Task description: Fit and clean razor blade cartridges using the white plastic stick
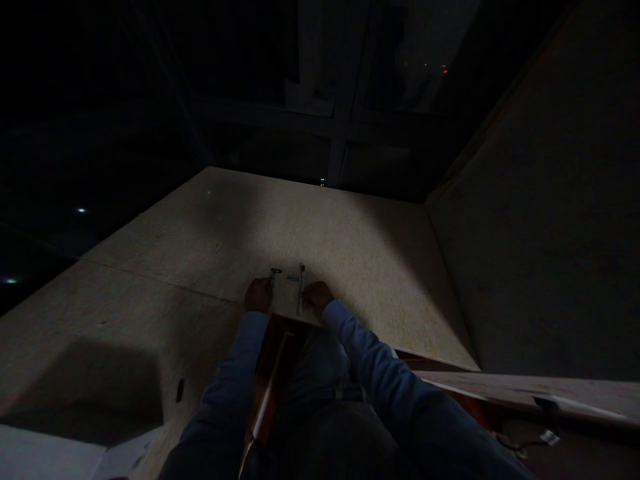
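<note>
My left hand [258, 296] is closed around the handle of a razor [275, 272], whose wide head points away from me over the tabletop. To its right, my right hand [319, 295] has its fingers pinched at a slim, pale toothbrush [301, 293] with a dark head at the far end. Between the two hands a small, flat, dark-edged piece [293, 278] lies on the surface; dim light hides what it is. Both hands rest low over the near edge of the beige tabletop [320, 227].
An open drawer or gap [280, 340] sits under the near edge, by my legs. At lower right, an open drawer [575, 433] holds a cable with a white tag. A white box-like object [55, 453] stands at lower left, and a small dark strip [180, 390] lies nearby. Dark windows are behind.
</note>
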### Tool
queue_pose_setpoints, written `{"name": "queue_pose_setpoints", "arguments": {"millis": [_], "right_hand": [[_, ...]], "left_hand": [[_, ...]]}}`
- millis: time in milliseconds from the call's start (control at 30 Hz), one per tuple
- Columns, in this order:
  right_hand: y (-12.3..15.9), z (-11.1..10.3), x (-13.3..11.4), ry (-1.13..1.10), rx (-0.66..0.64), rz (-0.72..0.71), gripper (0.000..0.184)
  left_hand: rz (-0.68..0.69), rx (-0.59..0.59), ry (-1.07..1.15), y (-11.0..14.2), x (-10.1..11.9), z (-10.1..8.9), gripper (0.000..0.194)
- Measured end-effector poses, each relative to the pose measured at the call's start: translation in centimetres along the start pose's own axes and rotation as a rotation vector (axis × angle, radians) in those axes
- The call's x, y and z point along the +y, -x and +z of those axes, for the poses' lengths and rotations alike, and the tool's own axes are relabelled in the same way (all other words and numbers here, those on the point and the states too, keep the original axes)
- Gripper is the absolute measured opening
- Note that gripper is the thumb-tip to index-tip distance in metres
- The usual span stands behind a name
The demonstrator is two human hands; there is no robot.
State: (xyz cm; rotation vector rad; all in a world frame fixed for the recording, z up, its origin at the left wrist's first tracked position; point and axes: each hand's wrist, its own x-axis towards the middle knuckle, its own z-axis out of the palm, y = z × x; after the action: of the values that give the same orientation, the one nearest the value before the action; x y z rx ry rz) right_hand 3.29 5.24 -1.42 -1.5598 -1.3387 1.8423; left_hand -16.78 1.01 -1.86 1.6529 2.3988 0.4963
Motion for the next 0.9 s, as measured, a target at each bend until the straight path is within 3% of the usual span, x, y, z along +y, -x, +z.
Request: {"name": "queue_pose_setpoints", "arguments": {"millis": [400, 667, 900], "right_hand": [[-0.8, -0.1, 0.8, 0.339, 0.146, -0.056, 0.018], [-0.5, 0.1, 1.8, 0.492, 0.237, -0.244, 0.015], [2.1, -1.1, 3.8, 0.446, 0.13, -0.482, 0.017]], "left_hand": [[0.005, 0.151, 0.094, 0.0, 0.7, 2.3, 0.037], [0.069, 0.197, 0.097, 0.4, 0.9, 2.5, 0.047], [0.248, 0.218, 0.115, 0.6, 1.0, 2.5, 0.05]]}}
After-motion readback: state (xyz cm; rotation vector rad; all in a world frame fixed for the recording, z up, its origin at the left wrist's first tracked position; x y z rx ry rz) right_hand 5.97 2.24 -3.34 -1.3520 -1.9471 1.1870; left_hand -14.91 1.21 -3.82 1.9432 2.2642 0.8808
